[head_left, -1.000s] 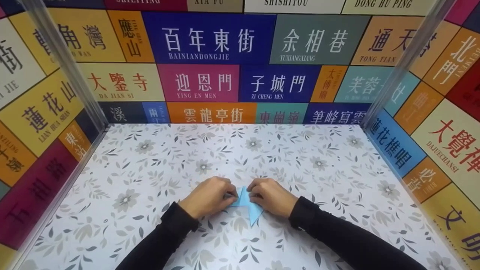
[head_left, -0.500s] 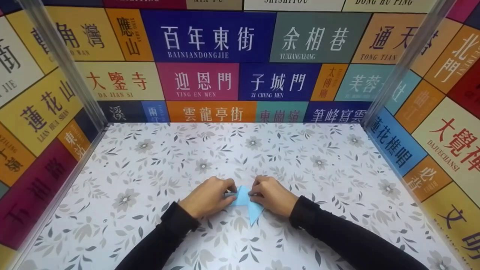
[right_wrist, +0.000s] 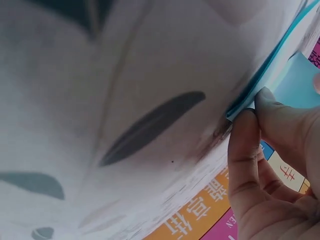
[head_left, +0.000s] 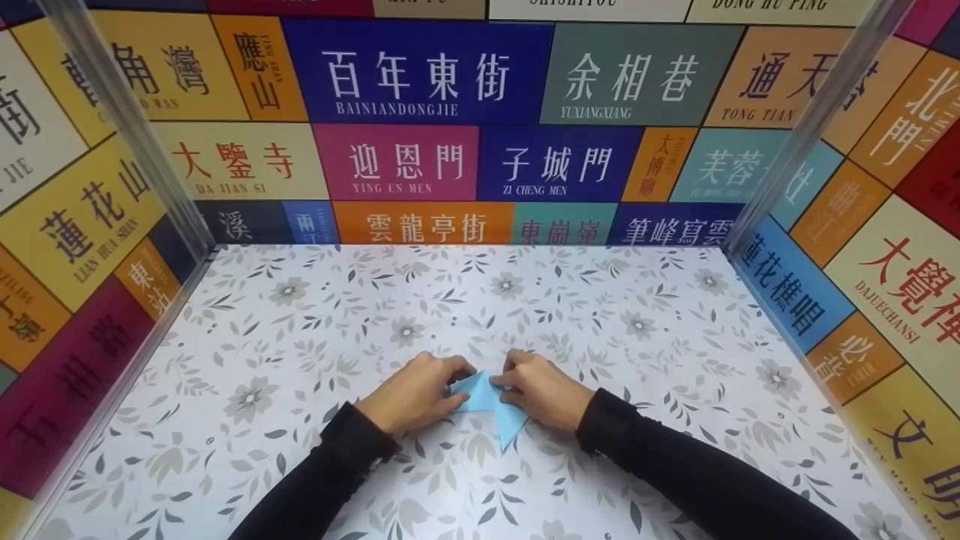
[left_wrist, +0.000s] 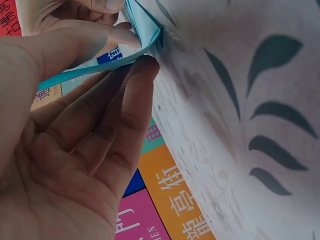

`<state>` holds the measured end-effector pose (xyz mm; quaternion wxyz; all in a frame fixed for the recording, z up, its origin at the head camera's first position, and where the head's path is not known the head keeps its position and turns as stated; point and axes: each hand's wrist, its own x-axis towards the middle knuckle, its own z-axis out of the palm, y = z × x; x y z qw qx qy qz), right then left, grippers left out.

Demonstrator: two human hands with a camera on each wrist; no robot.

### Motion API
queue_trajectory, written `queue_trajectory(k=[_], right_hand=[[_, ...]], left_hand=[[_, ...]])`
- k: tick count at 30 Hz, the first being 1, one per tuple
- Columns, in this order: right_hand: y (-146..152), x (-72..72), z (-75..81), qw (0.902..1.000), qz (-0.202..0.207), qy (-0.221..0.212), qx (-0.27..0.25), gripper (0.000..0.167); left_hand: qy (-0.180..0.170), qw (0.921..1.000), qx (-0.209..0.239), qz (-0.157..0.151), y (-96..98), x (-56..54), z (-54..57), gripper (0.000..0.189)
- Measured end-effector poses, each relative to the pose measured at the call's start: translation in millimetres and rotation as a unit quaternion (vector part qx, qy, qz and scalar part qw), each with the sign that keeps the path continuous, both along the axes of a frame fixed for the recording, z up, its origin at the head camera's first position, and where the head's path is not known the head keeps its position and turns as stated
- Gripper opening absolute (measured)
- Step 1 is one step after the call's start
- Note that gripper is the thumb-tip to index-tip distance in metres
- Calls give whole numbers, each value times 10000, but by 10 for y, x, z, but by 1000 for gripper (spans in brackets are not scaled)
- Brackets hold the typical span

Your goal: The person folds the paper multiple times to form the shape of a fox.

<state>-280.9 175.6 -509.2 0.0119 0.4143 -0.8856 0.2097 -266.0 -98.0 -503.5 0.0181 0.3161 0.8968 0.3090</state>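
A folded light-blue piece of paper (head_left: 510,426) lies between the two hands on the table, with pointed flaps and a peak at the top. My left hand (head_left: 420,391) pinches its left part; in the left wrist view, the paper's thin edge (left_wrist: 146,24) runs between thumb and index finger. The other fingers are spread loosely below. My right hand (head_left: 546,391) pinches the right side near the peak, thumb against index finger. From the right wrist, several layers of the paper (right_wrist: 299,82) show, standing slightly apart. The fingers hide parts of both sides.
A white tabletop (head_left: 322,330) with a grey floral pattern extends around the hands. Panels with colourful street-name lettering (head_left: 420,75) enclose it at the back and both sides. Clear corner strips (head_left: 817,127) join the panels.
My left fingers have opened out a little and shifted along the paper's left flap. The right fingertips have moved slightly left towards the peak. The paper stays in place.
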Motion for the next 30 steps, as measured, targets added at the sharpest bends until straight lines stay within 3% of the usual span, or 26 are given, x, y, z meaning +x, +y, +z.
queue_trajectory(k=[11, 18, 30], right_hand=[[9, -4, -35, 10000, 18, 19, -70, 33], [15, -4, -33, 9999, 23, -15, -114, 33], [-1, -10, -30, 9999, -79, -101, -18, 35]], left_hand=[[-188, 9997, -106, 103, 4, -21, -28, 44], [-65, 9998, 90, -174, 1, -35, -57, 47], [30, 9994, -70, -330, 22, -34, -56, 48]])
